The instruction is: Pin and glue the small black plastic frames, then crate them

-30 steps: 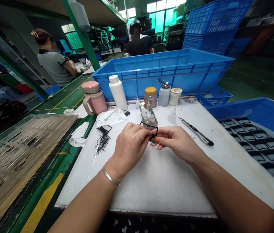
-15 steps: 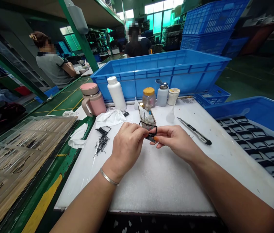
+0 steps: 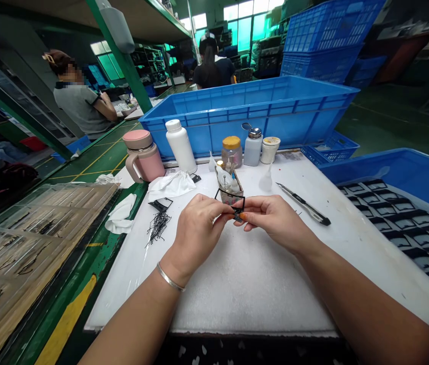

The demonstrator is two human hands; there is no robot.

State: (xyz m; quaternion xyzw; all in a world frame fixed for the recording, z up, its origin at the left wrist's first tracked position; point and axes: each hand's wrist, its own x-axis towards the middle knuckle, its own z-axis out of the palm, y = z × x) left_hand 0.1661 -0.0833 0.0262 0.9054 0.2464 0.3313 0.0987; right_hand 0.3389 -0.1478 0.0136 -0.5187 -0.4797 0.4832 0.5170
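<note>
A small black frame-shaped part (image 3: 243,203) is held between my two hands over the white work surface (image 3: 254,284). My left hand (image 3: 201,223) is closed, thumb and fingers pinched at the part's left side. From the right, my right hand (image 3: 273,219) pinches its lower edge, the thumb lying along it. The fingers partly hide the piece. Just behind it stands a small box of little bottles (image 3: 229,182). Left of my hands lie a heap of thin black strips (image 3: 158,226) and another black frame part (image 3: 161,204). A craft knife (image 3: 303,204) rests to the right.
Along the back stand a pink mug (image 3: 144,157), a white bottle (image 3: 181,147), a yellow-lidded jar (image 3: 232,151) and a pump dispenser (image 3: 253,148), before a large blue crate (image 3: 252,114). White cloths (image 3: 121,215) lie left. A blue bin (image 3: 407,165) at right holds rows of black parts. Two people sit beyond.
My hands hold almost the same position, with a slight shift of the fingers around the black part. The whole view has moved a little.
</note>
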